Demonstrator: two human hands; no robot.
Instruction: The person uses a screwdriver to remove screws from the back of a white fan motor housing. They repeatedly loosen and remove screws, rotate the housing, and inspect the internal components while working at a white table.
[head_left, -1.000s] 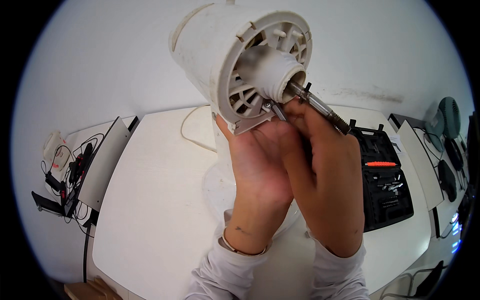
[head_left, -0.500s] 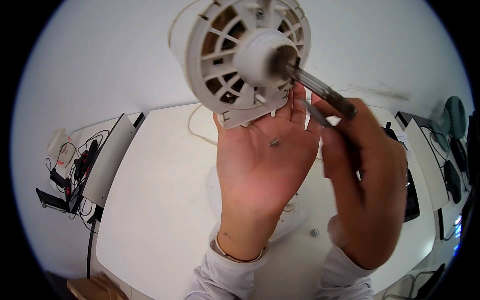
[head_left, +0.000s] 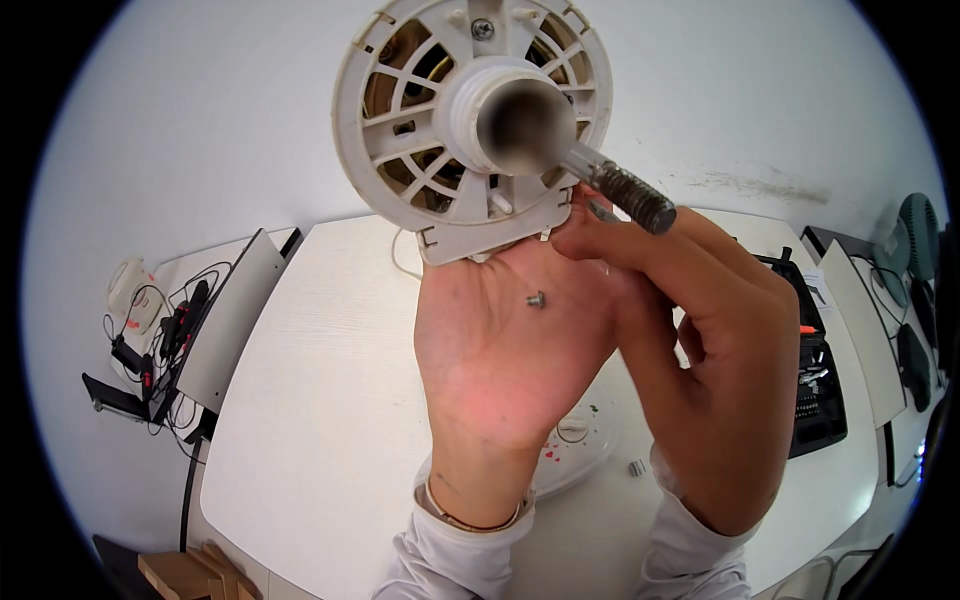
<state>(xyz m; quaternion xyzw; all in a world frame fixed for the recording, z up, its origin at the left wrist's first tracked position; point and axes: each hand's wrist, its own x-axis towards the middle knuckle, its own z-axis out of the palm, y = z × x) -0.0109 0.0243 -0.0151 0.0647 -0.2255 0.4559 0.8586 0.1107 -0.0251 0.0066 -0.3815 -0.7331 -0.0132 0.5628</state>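
Note:
I hold a white round fan motor housing (head_left: 400, 130) up close to the camera, its ribbed face and threaded metal shaft (head_left: 625, 190) pointing at me. My left hand (head_left: 500, 360) is under it, palm up, fingers hidden behind the housing's lower edge. A small silver screw (head_left: 536, 298) lies on that palm. My right hand (head_left: 720, 350) pinches a thin grey metal tool tip (head_left: 601, 209) at the housing's lower right edge, just under the shaft.
Below lies a white table (head_left: 320, 380) with a white round base plate (head_left: 585, 440) and a small loose part (head_left: 635, 467). A black open tool case (head_left: 815, 390) sits right. A grey panel (head_left: 235, 320) and tangled cables (head_left: 150, 340) lie left.
The housing has come up and closer to the camera and turned face-on. My left palm has opened out flat, showing the screw, and my right hand has drawn back to the lower right edge.

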